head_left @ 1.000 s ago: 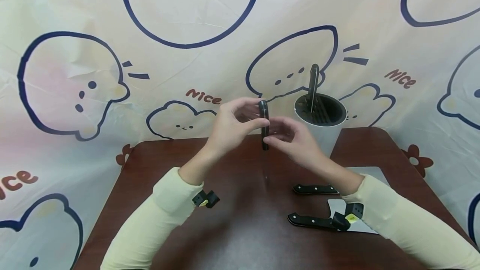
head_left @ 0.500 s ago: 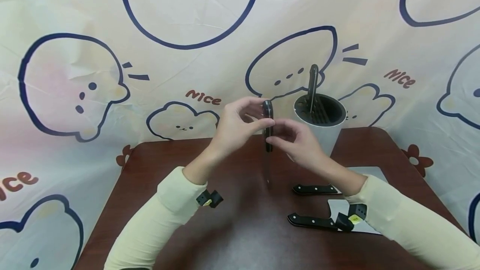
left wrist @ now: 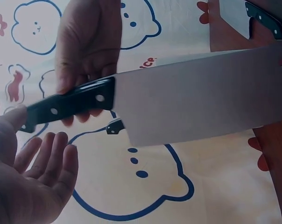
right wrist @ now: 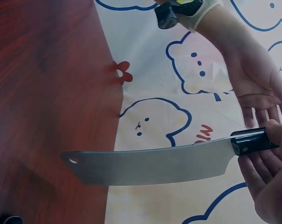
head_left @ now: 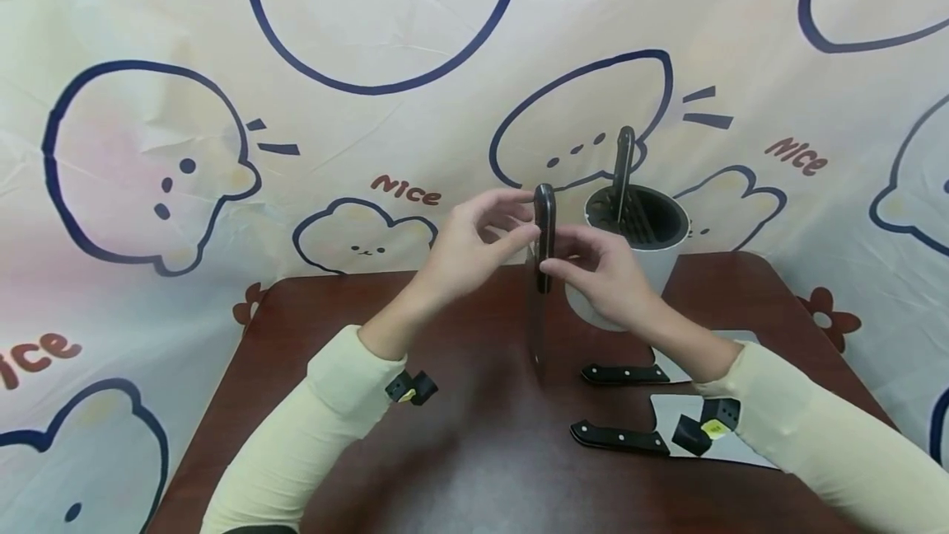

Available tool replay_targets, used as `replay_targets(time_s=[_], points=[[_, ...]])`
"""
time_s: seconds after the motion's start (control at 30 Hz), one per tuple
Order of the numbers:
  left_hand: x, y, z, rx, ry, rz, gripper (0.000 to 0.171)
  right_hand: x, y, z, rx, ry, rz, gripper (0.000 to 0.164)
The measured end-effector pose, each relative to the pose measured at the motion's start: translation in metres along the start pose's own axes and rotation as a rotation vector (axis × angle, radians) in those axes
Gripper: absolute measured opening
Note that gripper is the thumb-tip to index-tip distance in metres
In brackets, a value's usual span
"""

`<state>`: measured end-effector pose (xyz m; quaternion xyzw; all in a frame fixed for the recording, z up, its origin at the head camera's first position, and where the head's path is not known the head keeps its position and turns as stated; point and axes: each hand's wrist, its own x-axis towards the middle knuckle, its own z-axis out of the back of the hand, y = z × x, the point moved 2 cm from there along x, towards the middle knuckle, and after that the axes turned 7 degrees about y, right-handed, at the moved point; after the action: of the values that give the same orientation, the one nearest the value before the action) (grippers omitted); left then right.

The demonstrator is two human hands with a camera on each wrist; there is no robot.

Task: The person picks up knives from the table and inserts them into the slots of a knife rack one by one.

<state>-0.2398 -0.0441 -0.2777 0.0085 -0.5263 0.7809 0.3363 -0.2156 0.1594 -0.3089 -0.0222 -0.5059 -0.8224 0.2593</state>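
Over the brown surface [head_left: 445, 452], my right fingers [head_left: 567, 272] pinch a cleaver [left wrist: 201, 98] by its black handle [left wrist: 73, 103]; my left fingers [left wrist: 68, 163] spread loosely, thumb [left wrist: 11, 120] touching its end. Wrist views show the blade [right wrist: 154, 169] broadside, edge-on from my head; the cleaver has shifted rightward.

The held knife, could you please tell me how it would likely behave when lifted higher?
Its broad metal blade is probably stiff and likely makes it front-heavy. The glossy, smooth-looking handle might be somewhat slippery.
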Motion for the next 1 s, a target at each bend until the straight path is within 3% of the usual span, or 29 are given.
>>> replay_targets(time_s=[0.27,0.53,0.77,1.0], points=[[-0.011,0.012,0.007,-0.024,-0.036,0.005,0.035,0.002,0.006,0.021,-0.039,-0.055,-0.031,0.037],[-0.032,0.036,0.011,-0.016,-0.001,0.076,0.033,0.002,0.011,0.04,-0.096,-0.103,-0.065,0.039],[-0.051,0.058,0.0,-0.058,0.055,0.116,0.029,0.002,0.019,0.056,-0.099,-0.129,-0.124,0.042],[-0.057,0.074,-0.017,-0.048,0.107,0.128,0.026,0.003,0.032,0.077,-0.058,-0.162,-0.15,0.044]])
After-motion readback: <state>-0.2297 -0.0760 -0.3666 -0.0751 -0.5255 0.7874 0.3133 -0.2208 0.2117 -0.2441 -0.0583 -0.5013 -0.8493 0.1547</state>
